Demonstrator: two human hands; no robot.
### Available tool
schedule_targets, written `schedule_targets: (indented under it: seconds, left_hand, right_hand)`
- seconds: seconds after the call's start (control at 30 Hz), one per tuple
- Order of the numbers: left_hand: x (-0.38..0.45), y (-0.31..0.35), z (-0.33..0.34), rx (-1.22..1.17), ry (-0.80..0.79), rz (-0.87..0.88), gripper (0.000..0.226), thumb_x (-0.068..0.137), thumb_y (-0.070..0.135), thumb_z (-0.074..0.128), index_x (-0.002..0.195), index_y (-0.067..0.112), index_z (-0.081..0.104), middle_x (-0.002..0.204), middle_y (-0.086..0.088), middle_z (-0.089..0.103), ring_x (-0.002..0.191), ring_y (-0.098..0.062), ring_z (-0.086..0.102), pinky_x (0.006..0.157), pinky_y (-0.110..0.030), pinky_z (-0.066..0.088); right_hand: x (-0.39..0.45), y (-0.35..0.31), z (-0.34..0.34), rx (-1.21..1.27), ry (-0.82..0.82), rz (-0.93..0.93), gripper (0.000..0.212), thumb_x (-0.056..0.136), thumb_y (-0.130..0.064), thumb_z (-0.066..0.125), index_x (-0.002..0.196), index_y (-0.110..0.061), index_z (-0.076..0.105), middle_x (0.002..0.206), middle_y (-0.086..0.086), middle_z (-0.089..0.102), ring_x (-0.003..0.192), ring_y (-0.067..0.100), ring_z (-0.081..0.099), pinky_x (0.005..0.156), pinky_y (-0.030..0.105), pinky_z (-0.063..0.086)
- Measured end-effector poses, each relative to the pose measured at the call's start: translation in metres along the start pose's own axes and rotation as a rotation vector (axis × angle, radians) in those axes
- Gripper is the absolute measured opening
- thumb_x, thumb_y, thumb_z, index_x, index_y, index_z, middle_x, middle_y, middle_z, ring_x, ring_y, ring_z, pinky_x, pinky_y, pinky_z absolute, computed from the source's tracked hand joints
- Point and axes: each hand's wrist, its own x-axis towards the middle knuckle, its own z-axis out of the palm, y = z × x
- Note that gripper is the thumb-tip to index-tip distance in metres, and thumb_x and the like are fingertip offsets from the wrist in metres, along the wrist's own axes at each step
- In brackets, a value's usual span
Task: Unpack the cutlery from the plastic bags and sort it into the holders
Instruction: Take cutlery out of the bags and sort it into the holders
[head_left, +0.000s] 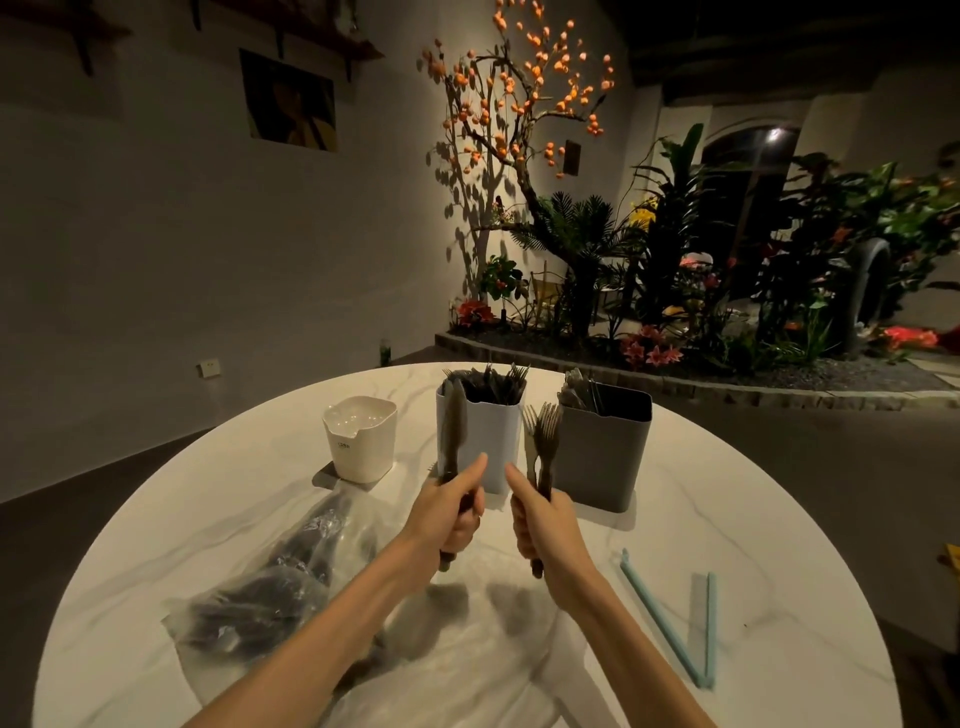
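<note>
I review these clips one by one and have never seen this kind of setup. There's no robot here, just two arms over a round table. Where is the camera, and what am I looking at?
There is one picture, taken by a wide-angle camera worn on the person's head, looking forward and down, so the arms you see are the wearer's own. The left hand grips a bunch of dark knives by the handles. The right hand grips a bunch of forks the same way. On the round marble table stand three holders: a small cream one, which looks empty, a white one with cutlery in it, and a grey one with cutlery at its left side. A plastic bag with dark cutlery inside lies at the left, and a light blue bag clip lies open at the right.
</note>
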Motion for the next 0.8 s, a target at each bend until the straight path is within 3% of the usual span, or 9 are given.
schedule_targets:
  seconds: [0.23, 0.43, 0.53, 0.67, 0.8]
  left_hand:
    - [0.002, 0.037, 0.003, 0.031, 0.068, 0.065, 0.05, 0.099, 0.04, 0.06, 0.058, 0.013, 0.051, 0.047, 0.002, 0.038, 0.039, -0.008, 0.028, 0.038, -0.019, 0.025]
    - [0.033, 0.067, -0.012, 0.071, 0.091, 0.132, 0.044, 0.101, 0.036, 0.058, 0.063, 0.013, 0.06, 0.047, 0.004, 0.038, 0.04, -0.007, 0.029, 0.04, -0.02, 0.024]
    - [0.046, 0.075, -0.018, 0.098, 0.078, 0.146, 0.044, 0.101, 0.035, 0.059, 0.062, 0.014, 0.062, 0.046, 0.006, 0.036, 0.04, -0.007, 0.027, 0.04, -0.021, 0.021]
    - [0.067, 0.078, -0.025, 0.131, 0.113, 0.167, 0.043, 0.102, 0.033, 0.057, 0.067, 0.01, 0.065, 0.047, 0.004, 0.038, 0.039, -0.007, 0.03, 0.041, -0.02, 0.025]
    - [0.082, 0.077, -0.028, 0.135, 0.164, 0.164, 0.039, 0.102, 0.032, 0.056, 0.074, 0.007, 0.068, 0.052, 0.001, 0.04, 0.043, -0.007, 0.034, 0.049, -0.022, 0.031]
  right_hand:
    - [0.019, -0.074, -0.014, 0.106, -0.01, -0.139, 0.06, 0.098, -0.044, 0.061, 0.049, -0.024, 0.032, 0.051, -0.004, 0.028, 0.046, 0.011, 0.023, 0.045, 0.024, 0.021]
    - [0.085, -0.149, -0.009, 0.164, 0.103, -0.296, 0.058, 0.1, -0.039, 0.057, 0.052, -0.024, 0.029, 0.049, -0.007, 0.027, 0.045, 0.011, 0.024, 0.047, 0.025, 0.021]
    - [0.124, -0.153, -0.004, 0.115, 0.156, -0.306, 0.056, 0.101, -0.046, 0.053, 0.054, -0.024, 0.031, 0.05, -0.007, 0.029, 0.046, 0.011, 0.027, 0.051, 0.028, 0.025]
    - [0.168, -0.136, 0.004, 0.097, 0.201, -0.22, 0.041, 0.1, -0.056, 0.049, 0.076, -0.023, 0.04, 0.057, -0.008, 0.04, 0.052, 0.008, 0.039, 0.056, 0.026, 0.036]
    - [0.185, -0.118, 0.011, 0.046, 0.111, -0.218, 0.048, 0.102, -0.05, 0.049, 0.066, -0.019, 0.047, 0.056, -0.004, 0.044, 0.056, 0.012, 0.042, 0.061, 0.027, 0.039]
